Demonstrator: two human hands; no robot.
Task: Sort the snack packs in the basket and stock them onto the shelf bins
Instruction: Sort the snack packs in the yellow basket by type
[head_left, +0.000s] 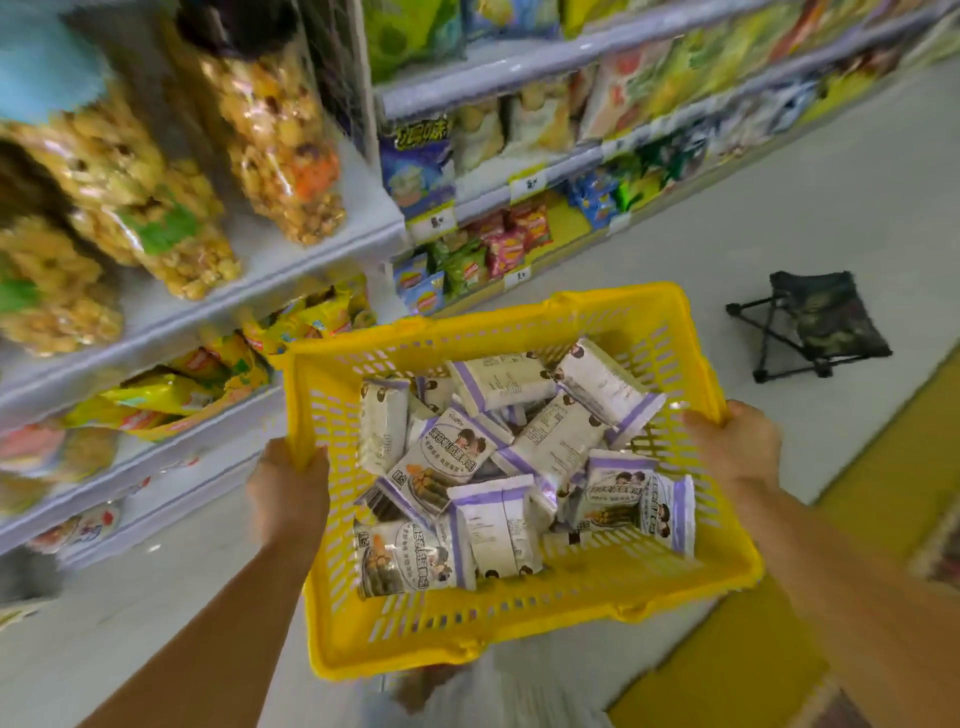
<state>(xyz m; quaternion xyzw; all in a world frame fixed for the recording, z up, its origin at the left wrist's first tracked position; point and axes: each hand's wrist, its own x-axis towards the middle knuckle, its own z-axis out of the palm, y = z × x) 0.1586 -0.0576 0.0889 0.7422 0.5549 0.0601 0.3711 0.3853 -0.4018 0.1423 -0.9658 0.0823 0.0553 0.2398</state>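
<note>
Left hand (288, 486) is gripping the yellow basket (467, 623) at its left rim, right hand (737, 441) the right rim, fingers curling over; purple-white snack packs (493, 457) are lying jumbled inside.

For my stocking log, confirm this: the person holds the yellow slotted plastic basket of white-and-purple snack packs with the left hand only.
Not only the left: the head view shows left hand and right hand both gripping the yellow slotted plastic basket of white-and-purple snack packs.

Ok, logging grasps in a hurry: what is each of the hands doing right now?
Left hand: closed, gripping the basket rim.
Right hand: closed, gripping the opposite rim.
</note>
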